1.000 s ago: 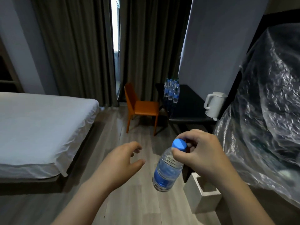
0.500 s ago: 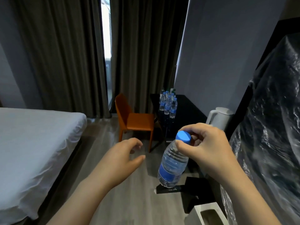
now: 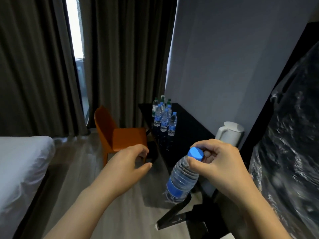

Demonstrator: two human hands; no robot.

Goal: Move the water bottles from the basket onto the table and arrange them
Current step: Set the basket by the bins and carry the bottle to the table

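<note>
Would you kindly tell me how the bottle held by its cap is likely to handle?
The water bottle hangs tilted from the right hand's pinch on its blue cap, so it probably swings. It seems full, so likely heavy for its size. Tall and narrow, it may tip if set down crooked.

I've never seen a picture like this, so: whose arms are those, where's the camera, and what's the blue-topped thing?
The camera sits on a person's head, looking forward and down, so you see that person's own arms. The right hand pinches a water bottle by its blue cap; the bottle hangs tilted in the air. The left hand holds nothing, fingers loosely curled. Ahead, a black table carries a cluster of upright bottles; a white kettle shows at its near end. An orange chair stands beside it, and a white bed is on the left.
</note>
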